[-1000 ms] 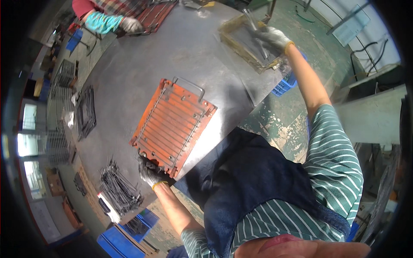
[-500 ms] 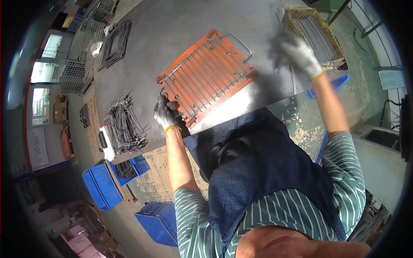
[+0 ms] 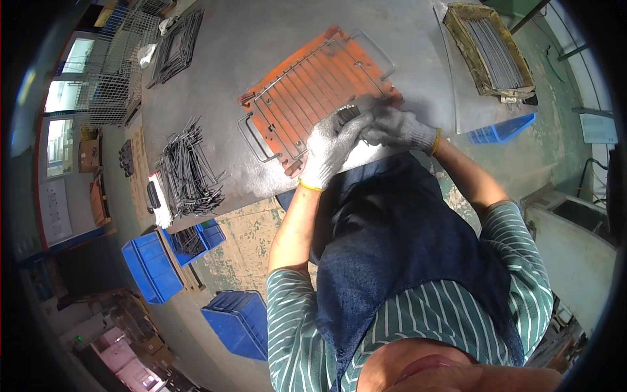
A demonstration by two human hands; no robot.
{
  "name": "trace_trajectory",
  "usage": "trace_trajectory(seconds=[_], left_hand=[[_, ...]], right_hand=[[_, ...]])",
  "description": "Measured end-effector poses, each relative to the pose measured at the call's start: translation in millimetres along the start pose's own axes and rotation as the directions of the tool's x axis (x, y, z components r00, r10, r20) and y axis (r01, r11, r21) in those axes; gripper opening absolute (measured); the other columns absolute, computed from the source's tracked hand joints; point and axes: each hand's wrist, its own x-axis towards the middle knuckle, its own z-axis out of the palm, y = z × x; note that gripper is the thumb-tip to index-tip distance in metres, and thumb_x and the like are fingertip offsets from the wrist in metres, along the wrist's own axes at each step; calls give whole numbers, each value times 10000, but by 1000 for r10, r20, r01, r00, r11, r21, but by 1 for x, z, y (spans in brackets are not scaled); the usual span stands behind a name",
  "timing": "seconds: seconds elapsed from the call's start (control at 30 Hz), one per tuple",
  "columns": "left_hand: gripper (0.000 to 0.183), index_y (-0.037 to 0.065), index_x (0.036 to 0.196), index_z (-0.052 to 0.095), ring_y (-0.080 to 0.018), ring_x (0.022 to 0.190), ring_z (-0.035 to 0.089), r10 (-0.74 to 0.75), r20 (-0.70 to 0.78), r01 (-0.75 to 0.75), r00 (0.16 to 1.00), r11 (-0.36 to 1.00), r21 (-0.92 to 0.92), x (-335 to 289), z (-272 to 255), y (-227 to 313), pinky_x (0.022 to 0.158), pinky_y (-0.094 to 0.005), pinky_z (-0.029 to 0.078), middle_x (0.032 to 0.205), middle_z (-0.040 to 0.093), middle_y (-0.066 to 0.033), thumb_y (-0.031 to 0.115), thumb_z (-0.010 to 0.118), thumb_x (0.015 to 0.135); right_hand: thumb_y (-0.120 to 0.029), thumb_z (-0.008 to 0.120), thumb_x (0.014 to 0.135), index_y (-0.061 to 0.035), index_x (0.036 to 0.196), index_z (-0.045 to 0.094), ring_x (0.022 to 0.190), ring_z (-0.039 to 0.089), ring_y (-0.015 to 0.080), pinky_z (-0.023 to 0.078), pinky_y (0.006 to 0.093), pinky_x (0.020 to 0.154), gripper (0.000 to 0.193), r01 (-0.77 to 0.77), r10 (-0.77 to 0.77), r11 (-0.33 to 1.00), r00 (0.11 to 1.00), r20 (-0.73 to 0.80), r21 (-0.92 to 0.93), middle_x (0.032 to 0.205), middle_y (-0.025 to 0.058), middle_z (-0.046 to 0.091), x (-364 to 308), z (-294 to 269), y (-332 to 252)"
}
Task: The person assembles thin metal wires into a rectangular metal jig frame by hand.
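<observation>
Left hand (image 3: 326,147), right hand (image 3: 406,130): now together
Fingers: overlapping; grip indiscernible
Orange jig (image 3: 315,90): long axis lower-left to upper-right

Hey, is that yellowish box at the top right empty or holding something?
Holding something: the yellowish box has long, thin grey rods lying lengthwise inside it.

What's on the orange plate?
On the orange plate: parallel metal rods, a wire frame and a wire handle at each end. The left hand and right hand hide part of its near edge; anything beneath cannot be seen.
</observation>
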Motion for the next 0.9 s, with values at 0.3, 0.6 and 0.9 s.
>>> trace_trajectory(seconds=[0.3, 0.6, 0.9], left_hand=[[258, 47, 1040, 638, -268, 781, 639, 58, 68, -72, 996, 969, 235, -16, -6, -2, 700, -337, 492, 897, 651, -135, 217, 646, 847], [256, 59, 1016, 656, -282, 968, 607, 387, 72, -388, 919, 862, 325, -17, -2, 2, 829, -357, 473, 1059, 653, -108, 151, 696, 780], [306, 153, 1091, 667, -286, 1169, 521, 414, 247, -481, 876, 702, 525, -26, 7, 7, 949, -374, 435, 1139, 628, -58, 173, 675, 787]], right_hand=[[-252, 576, 873, -172, 1134, 621, 1086, 565, 247, 481, 357, 870, 277, 316, -393, 901, 885, -250, -297, 1149, 69, 588, -5, 21, 13], [-273, 557, 900, -132, 1216, 551, 1035, 592, 278, 479, 346, 878, 346, 180, -173, 984, 966, -191, 19, 1178, 81, 582, -9, 11, -7], [-310, 593, 857, -95, 1154, 568, 1007, 583, 278, 471, 362, 861, 368, 192, -185, 979, 978, -97, 62, 1108, 114, 590, -11, 32, 6]])
